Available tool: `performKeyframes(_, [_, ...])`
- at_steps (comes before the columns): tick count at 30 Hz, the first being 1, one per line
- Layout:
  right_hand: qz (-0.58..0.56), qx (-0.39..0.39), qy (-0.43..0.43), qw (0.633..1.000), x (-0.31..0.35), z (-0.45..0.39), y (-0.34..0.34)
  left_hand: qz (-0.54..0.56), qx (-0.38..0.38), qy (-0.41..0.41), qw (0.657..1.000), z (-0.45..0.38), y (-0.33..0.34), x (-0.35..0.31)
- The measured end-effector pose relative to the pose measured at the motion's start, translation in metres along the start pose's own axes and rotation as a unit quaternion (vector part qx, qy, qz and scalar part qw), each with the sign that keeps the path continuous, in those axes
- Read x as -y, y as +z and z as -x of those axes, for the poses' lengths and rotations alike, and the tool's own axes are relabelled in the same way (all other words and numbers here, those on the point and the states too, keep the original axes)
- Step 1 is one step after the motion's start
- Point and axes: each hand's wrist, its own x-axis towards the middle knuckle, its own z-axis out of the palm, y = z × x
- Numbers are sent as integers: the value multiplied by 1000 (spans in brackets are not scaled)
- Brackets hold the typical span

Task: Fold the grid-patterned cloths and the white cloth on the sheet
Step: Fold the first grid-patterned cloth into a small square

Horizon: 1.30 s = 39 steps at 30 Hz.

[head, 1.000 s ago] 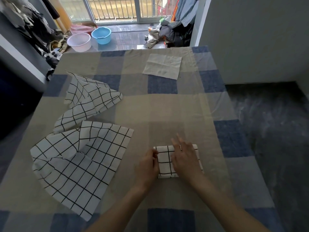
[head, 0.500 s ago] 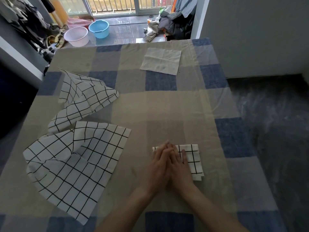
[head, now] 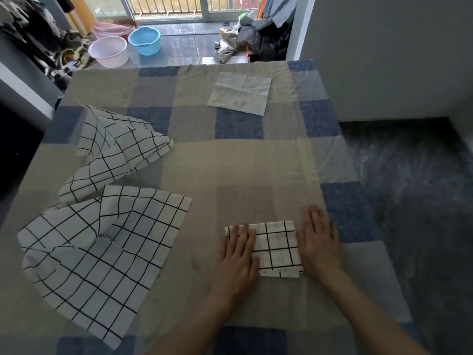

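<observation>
Lying flat — folded grid cloth [head: 275, 248] between left hand [head: 238, 254] and right hand [head: 318, 243].

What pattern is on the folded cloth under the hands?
The folded cloth is white with a black grid; the head view shows it.

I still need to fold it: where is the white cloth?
The white cloth lies flat at the sheet's far end, right of centre, beyond both hands.

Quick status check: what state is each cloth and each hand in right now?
Small grid cloth: folded into a compact rectangle, flat on the sheet.
Left hand: flat, pressing its left end.
Right hand: flat at its right edge.
Near grid cloth: unfolded, rumpled.
Far grid cloth: unfolded, crumpled.
White cloth: flat, creased.
</observation>
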Motion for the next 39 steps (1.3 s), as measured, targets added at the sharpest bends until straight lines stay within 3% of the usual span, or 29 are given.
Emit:
performKeyframes(2, [-22,-35,17,999,12,-1,-11,5,2,-14,1000,0,-2,-3])
performKeyframes(6, [-83,-71,-124,986,76,14,-15,-6,11,-27,1000,1,0,-3])
performKeyframes(8, [-110,-32,-164,980,104,27,-6,-36,17,-11,999,1,0,0])
performKeyframes(11, [-123,22,-148,981,110,40,15,-65,16,18,998,1,-4,5])
performKeyframes(16, [-29,44,-168,984,57,36,20,-32,14,3,999,3,-5,7])
performKeyframes(21, [20,48,-122,991,13,33,13,-31,2,27,999,14,-9,38])
performKeyframes(26, [-53,-16,-49,997,52,30,-3,-27,15,19,999,15,-15,37])
performKeyframes(29, [-131,-59,-90,985,96,26,-10,-22,24,11,999,16,-16,34])
performKeyframes(32, [-134,-26,-168,976,122,31,2,-37,42,14,998,15,-18,35])
performKeyframes(35, [-74,19,-187,979,107,38,20,-41,45,19,998,13,-21,34])
performKeyframes(39, [-31,13,-148,988,65,33,20,-33,64,10,997,13,-24,35])
